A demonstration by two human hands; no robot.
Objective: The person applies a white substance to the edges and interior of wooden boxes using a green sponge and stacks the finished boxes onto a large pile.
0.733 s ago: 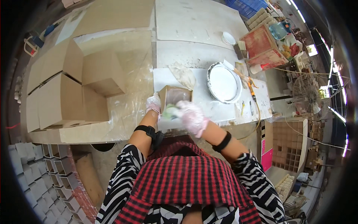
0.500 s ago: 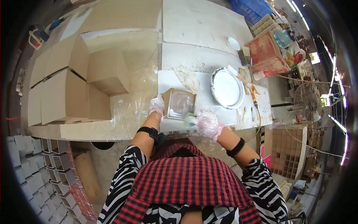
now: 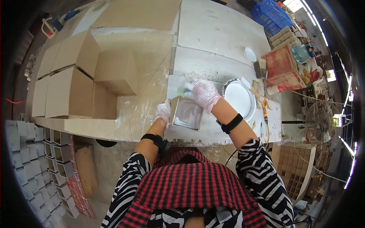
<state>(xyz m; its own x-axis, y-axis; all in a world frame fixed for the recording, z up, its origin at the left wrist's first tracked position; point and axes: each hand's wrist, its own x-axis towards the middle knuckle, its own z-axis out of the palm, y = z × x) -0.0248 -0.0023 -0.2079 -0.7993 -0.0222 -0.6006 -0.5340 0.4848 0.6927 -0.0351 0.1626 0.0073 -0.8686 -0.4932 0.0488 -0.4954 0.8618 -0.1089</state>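
On the left stands a cluster of plain brown cardboard cartons [image 3: 72,91]; at the far right, a blue latticed plastic crate [image 3: 270,16] sits beyond a small round white bowl [image 3: 249,54]; nearer on the right is a scuffed red box [image 3: 284,66], with a clear bluish plastic jug [image 3: 301,54] just to its right; farther right, a round wire-caged fan [image 3: 322,117]; near right, a tan box divided into square compartments [image 3: 294,167].

Between the cartons [image 3: 72,91] and my left hand [image 3: 163,111] I have a broad lane of surface [image 3: 146,100]. My right forearm [image 3: 242,136] bars the way from the open box [image 3: 187,114] to the bucket [image 3: 253,107]; whatever gap lies beneath it I can't quite judge. Beyond my right hand [image 3: 204,92], the white boards [image 3: 216,36] give room
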